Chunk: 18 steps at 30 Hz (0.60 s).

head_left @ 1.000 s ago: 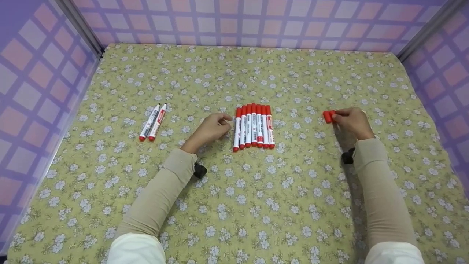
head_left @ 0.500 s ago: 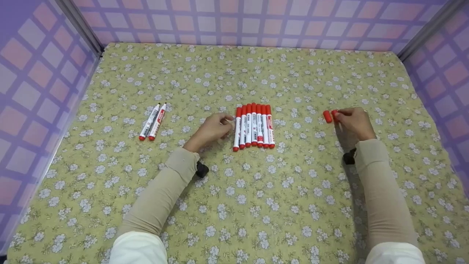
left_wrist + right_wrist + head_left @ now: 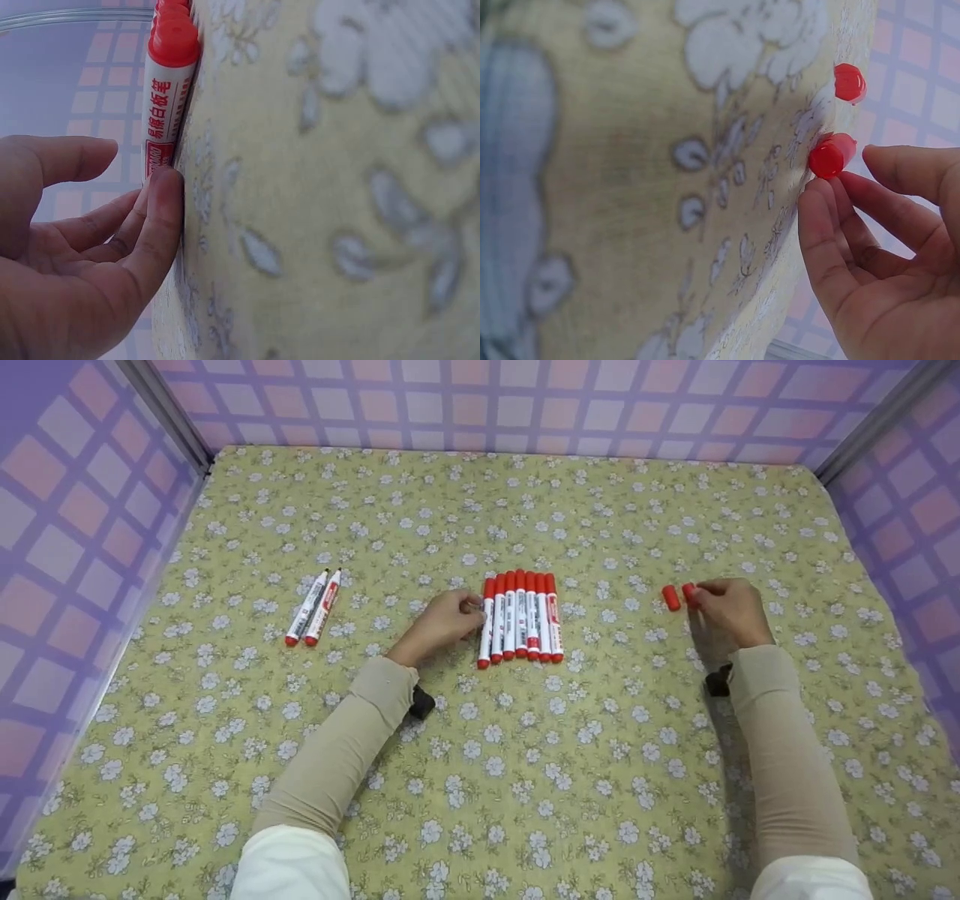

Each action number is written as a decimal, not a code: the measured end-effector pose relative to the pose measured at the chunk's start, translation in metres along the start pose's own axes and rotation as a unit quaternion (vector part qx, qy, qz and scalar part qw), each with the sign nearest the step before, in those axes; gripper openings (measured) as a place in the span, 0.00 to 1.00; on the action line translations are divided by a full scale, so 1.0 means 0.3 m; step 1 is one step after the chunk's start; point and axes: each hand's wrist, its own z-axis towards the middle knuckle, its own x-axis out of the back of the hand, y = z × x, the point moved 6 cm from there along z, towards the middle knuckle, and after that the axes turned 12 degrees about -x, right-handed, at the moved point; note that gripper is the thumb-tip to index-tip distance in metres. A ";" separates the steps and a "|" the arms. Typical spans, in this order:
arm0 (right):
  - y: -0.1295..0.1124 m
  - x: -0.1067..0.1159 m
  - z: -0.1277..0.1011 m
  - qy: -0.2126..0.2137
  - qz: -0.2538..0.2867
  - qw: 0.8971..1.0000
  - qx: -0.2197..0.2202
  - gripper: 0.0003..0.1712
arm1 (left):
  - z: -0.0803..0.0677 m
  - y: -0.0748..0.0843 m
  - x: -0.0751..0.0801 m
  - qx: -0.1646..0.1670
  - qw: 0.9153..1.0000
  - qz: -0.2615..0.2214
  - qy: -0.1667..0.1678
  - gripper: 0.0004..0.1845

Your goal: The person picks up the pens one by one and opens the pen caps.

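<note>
My left hand (image 3: 442, 622) is at the left side of a row of capped whiteboard markers (image 3: 520, 615) with red caps and white barrels. In the left wrist view its fingertips reach the nearest marker (image 3: 166, 105), while the thumb stands apart from it. My right hand (image 3: 731, 607) is beside two loose red marker caps on the cloth. Its fingertips touch or nearly touch the closer cap (image 3: 831, 156), and a gap shows between that cap and the thumb. The other cap (image 3: 670, 598) lies a little to the left, apart from the hand.
Two uncapped markers (image 3: 313, 609) with dark tips lie side by side at the left. A yellow floral cloth (image 3: 510, 780) covers the table. Checked purple-and-pink panels (image 3: 480, 405) stand along the back and both sides.
My left hand has moved slightly right, up to the marker row. The right hand has shifted a bit right, and the nearer cap has moved with it, widening the gap between the two caps.
</note>
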 end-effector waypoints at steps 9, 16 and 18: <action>-0.007 0.016 -0.007 0.019 -0.006 1.000 0.007 0.30 | 0.032 0.009 -0.009 0.012 0.999 0.033 0.010 0.20; -0.002 0.017 -0.004 0.024 0.000 1.000 0.005 0.31 | 0.048 0.008 -0.014 0.021 0.999 0.032 0.015 0.23; -0.002 0.017 -0.005 0.026 -0.003 1.000 0.005 0.31 | 0.051 0.008 -0.014 0.021 0.999 0.034 0.015 0.24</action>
